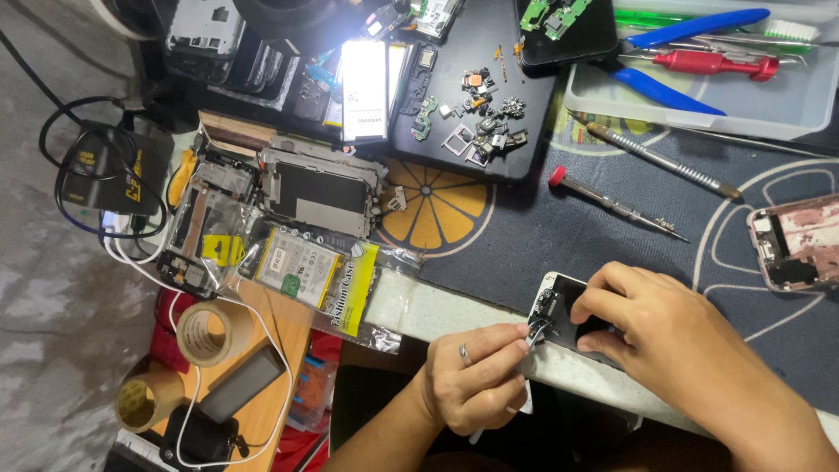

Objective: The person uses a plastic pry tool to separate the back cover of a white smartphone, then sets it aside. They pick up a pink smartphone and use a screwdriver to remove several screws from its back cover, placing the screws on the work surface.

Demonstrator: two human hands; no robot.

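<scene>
While your right hand (651, 328) presses down on the opened phone (559, 310) at the near edge of the counter (454, 315), fingers closed over its body, your left hand (476, 380) pinches a thin tool (535, 332) against the phone's lower left corner. Two screwdrivers (620, 205) lie just beyond; a plastic tray (786, 105) sits farther back.

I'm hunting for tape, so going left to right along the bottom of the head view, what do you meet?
Two tape rolls → grey box → bagged phone part → left hand → opened phone → right hand.
</scene>
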